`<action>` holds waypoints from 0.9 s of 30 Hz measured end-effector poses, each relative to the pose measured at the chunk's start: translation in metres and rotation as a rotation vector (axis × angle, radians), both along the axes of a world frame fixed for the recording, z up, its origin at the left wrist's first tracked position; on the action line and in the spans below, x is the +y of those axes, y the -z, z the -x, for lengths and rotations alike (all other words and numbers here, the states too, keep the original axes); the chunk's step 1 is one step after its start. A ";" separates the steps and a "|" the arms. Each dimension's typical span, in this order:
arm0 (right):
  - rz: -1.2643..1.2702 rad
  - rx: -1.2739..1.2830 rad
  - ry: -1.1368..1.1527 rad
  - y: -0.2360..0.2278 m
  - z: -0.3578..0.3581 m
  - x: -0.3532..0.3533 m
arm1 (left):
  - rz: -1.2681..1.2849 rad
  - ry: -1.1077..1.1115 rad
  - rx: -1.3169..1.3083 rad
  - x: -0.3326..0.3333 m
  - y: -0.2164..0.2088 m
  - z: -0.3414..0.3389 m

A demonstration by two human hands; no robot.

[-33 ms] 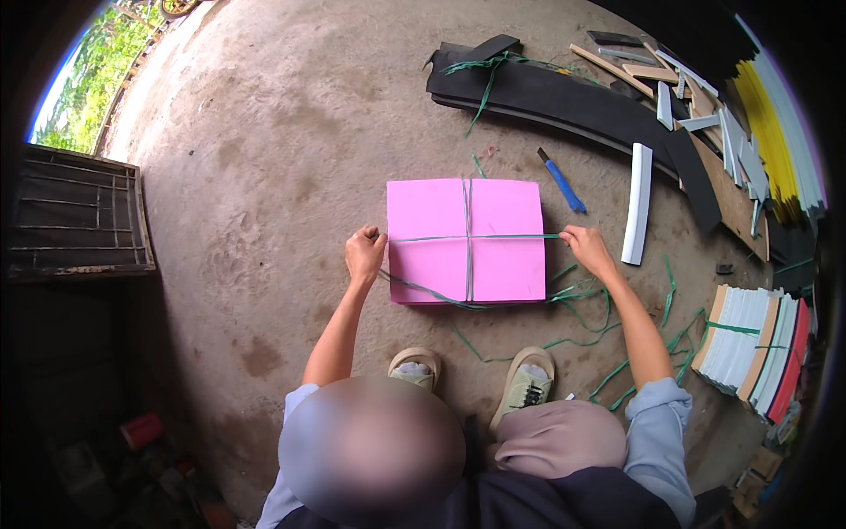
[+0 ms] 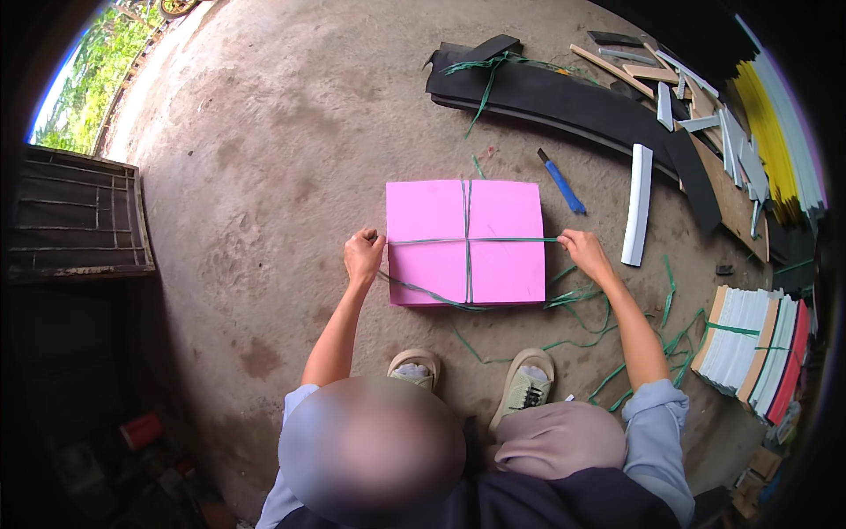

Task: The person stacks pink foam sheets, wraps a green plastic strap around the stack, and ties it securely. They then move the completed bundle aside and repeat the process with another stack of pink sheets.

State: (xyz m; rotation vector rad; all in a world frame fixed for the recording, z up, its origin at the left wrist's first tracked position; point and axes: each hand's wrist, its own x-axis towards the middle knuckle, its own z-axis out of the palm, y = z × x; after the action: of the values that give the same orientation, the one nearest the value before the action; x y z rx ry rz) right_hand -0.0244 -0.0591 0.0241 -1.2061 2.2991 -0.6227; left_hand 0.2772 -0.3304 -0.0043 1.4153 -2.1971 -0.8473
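A stack of pink sheets [image 2: 432,273] lies on the concrete in front of me, its edges squared up. Green plastic twine [image 2: 515,239] crosses its top from side to side, and another double strand runs from far to near. At the stack's left edge my left hand [image 2: 363,256] is closed on the twine. My right hand [image 2: 584,250] pinches the twine just beyond the right edge, so the strand between both hands is taut. A loose length hangs from the left hand along the stack's near side.
A blue-handled cutter knife [image 2: 561,181] and a white strip [image 2: 636,204] lie right of the stack. Black sheets [image 2: 546,93] bundled with twine are behind, beside scattered offcuts [image 2: 696,97]. A tied bundle of boards [image 2: 749,344] is at right. Twine tangles near my shoes [image 2: 529,388].
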 end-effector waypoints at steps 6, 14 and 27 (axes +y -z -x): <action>-0.020 -0.129 0.116 0.028 -0.001 -0.007 | -0.211 -0.061 0.003 -0.012 0.026 0.000; 0.035 -0.210 0.472 0.080 -0.055 0.002 | -0.456 -0.238 0.098 0.023 0.035 -0.009; -0.059 -0.660 0.640 0.059 -0.063 -0.004 | -0.512 -0.258 0.151 0.033 0.012 -0.009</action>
State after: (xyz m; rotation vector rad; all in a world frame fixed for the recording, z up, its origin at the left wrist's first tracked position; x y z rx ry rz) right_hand 0.0383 -0.0626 -0.0348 -0.1401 2.0511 -0.9819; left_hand 0.2859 -0.2975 -0.0166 1.7451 -1.7024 -1.4304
